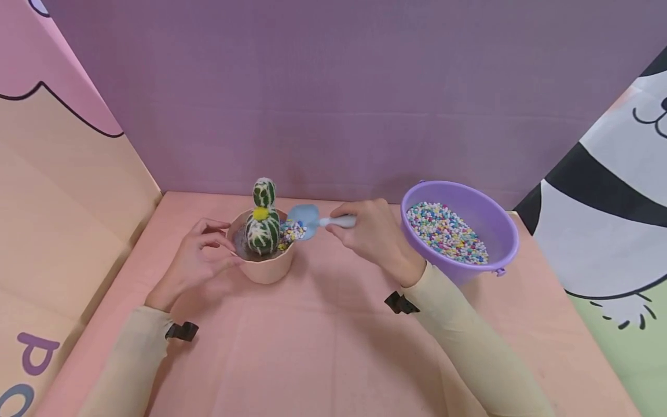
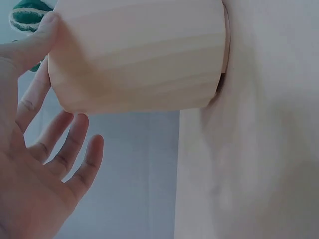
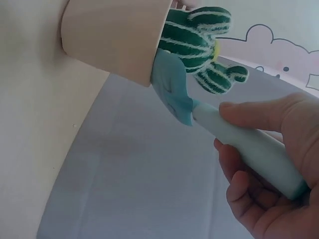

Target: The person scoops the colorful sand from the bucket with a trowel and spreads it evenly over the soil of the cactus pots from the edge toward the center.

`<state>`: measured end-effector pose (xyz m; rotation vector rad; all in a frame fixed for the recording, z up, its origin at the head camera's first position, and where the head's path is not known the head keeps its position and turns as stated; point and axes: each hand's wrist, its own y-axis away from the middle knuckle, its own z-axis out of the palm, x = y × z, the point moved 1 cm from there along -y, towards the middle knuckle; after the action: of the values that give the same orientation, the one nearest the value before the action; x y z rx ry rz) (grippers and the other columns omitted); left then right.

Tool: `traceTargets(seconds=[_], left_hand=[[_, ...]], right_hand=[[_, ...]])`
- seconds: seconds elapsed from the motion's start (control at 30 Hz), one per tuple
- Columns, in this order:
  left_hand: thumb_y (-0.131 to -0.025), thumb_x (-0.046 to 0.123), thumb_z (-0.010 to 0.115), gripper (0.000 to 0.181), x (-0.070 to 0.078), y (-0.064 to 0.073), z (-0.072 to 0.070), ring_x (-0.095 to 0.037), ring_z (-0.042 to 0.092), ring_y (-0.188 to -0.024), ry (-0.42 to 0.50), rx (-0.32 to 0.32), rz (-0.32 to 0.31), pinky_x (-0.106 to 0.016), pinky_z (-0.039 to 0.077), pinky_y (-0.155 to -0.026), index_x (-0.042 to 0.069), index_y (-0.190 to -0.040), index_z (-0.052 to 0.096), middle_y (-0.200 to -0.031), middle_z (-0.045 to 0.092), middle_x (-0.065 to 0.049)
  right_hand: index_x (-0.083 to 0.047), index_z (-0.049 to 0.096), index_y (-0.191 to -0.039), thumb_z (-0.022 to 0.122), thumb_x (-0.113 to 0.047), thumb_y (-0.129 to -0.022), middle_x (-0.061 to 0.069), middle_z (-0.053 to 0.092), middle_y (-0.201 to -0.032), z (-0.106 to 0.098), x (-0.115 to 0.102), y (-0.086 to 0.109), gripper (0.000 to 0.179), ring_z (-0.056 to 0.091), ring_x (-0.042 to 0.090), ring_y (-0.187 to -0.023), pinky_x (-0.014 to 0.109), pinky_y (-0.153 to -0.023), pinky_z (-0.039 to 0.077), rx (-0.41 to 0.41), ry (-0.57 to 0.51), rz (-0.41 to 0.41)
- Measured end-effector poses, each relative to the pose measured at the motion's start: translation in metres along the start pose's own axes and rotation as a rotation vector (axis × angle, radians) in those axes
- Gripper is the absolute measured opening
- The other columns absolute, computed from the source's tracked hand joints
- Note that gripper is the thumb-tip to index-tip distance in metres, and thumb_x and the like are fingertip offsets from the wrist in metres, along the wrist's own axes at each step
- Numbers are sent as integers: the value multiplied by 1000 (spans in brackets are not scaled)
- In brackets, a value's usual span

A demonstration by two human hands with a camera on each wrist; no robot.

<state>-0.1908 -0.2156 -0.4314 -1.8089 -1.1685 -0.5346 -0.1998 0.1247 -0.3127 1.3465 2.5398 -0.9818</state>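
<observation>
A toy cactus [image 1: 263, 233], green with white fuzzy stripes and a yellow flower, stands in a pale peach plant pot [image 1: 266, 271]. My left hand [image 1: 200, 255] holds the pot at its left rim; in the left wrist view, the thumb lies at the rim and the lower fingers spread beside the wall. With my right hand [image 1: 372, 234] I grip the pale handle of a small blue toy shovel [image 3: 172, 87]. Its blade tilts over the pot's right rim. Small multicoloured beads [image 1: 293, 230] lie at the blade's tip and inside the pot, beside the cactus.
A purple bucket [image 1: 502, 237] partly filled with multicoloured beads [image 1: 445, 231] stands to the right, beyond my right forearm. Pink cloth covers the table [image 1: 292, 359]. A purple backdrop [image 1: 333, 104] rises behind, and printed panels flank both sides.
</observation>
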Motion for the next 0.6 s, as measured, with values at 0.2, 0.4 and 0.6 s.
traceTargets(seconds=[0.2, 0.4, 0.6], left_hand=[[-65, 14, 94, 23, 4, 0, 1, -20, 48, -117, -14, -22, -22, -36, 37, -92, 19, -74, 73, -114, 56, -12], [-67, 23, 93, 24, 3, 2, -2, -18, 50, -117, -47, -50, -60, -37, 44, -89, 21, -79, 72, -124, 56, -6], [-70, 19, 91, 22, 0, 1, -3, -23, 51, -118, -56, -65, -17, -38, 47, -86, 20, -79, 71, -134, 55, -7]], right_hand=[[-14, 80, -89, 81, -20, -78, -4, 73, -73, -3, -6, 2, 12, 59, 9, -53, 25, -51, 47, 0, -4, -43], [-12, 80, -89, 81, -16, -78, -1, 76, -78, -4, -10, 4, 12, 63, 11, -57, 26, -53, 50, 10, 2, -89], [-14, 81, -89, 82, -19, -78, -2, 75, -77, -6, -14, 6, 12, 65, 11, -60, 27, -54, 51, 13, 35, -101]])
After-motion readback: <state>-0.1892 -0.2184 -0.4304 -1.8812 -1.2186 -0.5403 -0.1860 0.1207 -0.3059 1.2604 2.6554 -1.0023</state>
